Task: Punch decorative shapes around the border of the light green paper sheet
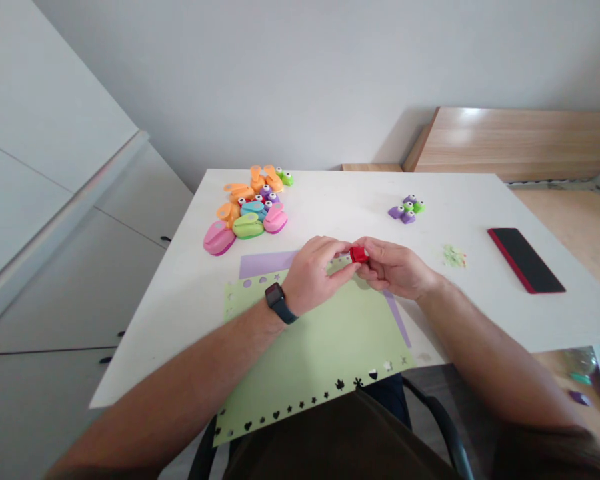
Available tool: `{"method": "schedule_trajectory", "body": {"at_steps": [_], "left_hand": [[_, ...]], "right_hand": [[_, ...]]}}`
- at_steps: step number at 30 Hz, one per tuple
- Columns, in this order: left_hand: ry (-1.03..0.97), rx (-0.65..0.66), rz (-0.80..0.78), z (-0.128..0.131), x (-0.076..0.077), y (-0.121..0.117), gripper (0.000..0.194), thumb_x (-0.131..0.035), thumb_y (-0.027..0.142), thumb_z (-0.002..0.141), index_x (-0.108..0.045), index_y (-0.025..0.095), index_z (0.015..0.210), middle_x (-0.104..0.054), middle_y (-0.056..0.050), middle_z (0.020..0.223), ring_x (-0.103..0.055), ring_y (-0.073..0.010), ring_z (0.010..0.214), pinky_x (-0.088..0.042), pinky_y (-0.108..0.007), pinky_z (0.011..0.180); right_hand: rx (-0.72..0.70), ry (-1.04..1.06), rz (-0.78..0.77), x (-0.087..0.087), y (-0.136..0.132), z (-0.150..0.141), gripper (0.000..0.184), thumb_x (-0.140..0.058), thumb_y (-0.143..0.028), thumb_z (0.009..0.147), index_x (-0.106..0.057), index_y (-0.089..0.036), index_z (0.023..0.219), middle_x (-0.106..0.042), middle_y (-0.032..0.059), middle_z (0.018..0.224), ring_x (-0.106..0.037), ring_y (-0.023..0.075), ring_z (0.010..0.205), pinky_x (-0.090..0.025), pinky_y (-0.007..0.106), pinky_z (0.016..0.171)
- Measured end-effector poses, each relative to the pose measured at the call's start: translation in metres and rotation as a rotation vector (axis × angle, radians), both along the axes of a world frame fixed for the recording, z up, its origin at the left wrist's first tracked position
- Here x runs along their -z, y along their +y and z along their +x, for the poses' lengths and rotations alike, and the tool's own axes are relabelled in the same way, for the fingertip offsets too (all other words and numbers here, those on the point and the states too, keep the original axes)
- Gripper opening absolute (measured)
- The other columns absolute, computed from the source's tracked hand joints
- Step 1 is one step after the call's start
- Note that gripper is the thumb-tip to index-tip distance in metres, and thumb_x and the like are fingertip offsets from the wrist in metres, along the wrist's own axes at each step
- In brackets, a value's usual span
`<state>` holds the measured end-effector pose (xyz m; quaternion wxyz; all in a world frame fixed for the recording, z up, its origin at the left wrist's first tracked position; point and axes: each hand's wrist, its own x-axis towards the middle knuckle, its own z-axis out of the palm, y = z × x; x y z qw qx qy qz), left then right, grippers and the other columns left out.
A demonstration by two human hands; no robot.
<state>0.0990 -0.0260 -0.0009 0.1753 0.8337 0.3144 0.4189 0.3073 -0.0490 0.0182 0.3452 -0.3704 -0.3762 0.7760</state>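
Red plastic, a small rounded shape craft punch (359, 255), is held at the far edge of a light green rectangular paper sheet (325, 353); whether the paper sits in its slot cannot be told. Left hand (313, 270), with a black smartwatch (275, 295) at the wrist: grip narrow, thumb and fingers closed on the punch. Right hand (393, 267): grip likewise narrow, closed on its other side. Small cut-outs, including hearts and stars, line the sheet's near edge, which overhangs the front of the white surface (340, 200); further cut-outs stand near its far left corner. Beneath it, a pale purple paper sheet (263, 265) shows along the far and right edges. At far left, a cluster of punches includes pink lever punches (219, 239), a lime green lever punch (249, 227) and orange lever punches (239, 193). Beyond the right hand stand purple and green punches with round eyes (408, 217). Pale green paper scraps (454, 257) lie right of that hand, and farther right a black flat rectangular object with a red edge (527, 260).
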Motion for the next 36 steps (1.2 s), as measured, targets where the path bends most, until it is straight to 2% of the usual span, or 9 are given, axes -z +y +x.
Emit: {"method": "schedule_trajectory", "body": {"at_steps": [12,23,32,36], "left_hand": [[0.073,0.049,-0.002,-0.003,0.001,0.002,0.019,-0.068,0.035,0.094,-0.069,0.02,0.106,-0.073,-0.006,0.1,-0.066,-0.0206,0.095,-0.053,-0.036,0.087],[0.095,0.024,0.021,-0.002,0.002,0.001,0.021,-0.068,0.036,0.094,-0.069,0.02,0.107,-0.072,-0.007,0.1,-0.065,-0.0207,0.094,-0.053,-0.036,0.085],[0.009,-0.006,-0.018,-0.001,0.001,0.001,0.02,-0.069,0.034,0.093,-0.068,0.019,0.106,-0.072,-0.006,0.098,-0.065,-0.0196,0.093,-0.054,-0.036,0.086],[-0.008,-0.013,-0.018,-0.001,0.0,0.0,0.02,-0.069,0.033,0.092,-0.067,0.019,0.105,-0.072,-0.005,0.097,-0.065,-0.0192,0.092,-0.053,-0.035,0.085]], "right_hand": [[-0.02,-0.047,0.039,-0.003,-0.001,-0.001,0.026,-0.06,-0.047,0.097,-0.055,-0.022,0.092,-0.034,-0.0042,0.066,-0.021,0.0107,0.053,-0.011,0.023,0.044],[-0.005,-0.09,0.081,0.0,0.0,-0.005,0.028,-0.058,-0.048,0.098,-0.052,-0.022,0.089,-0.032,-0.0059,0.064,-0.018,0.0096,0.051,-0.01,0.023,0.043],[0.008,-0.003,0.032,0.001,0.0,-0.01,0.026,-0.056,-0.048,0.097,-0.055,-0.023,0.089,-0.033,-0.0033,0.067,-0.021,0.012,0.055,-0.01,0.024,0.043],[-0.022,0.004,-0.042,0.002,0.001,-0.011,0.037,-0.049,-0.057,0.098,-0.055,-0.022,0.088,-0.036,-0.0021,0.067,-0.022,0.012,0.055,-0.009,0.025,0.044]]}}
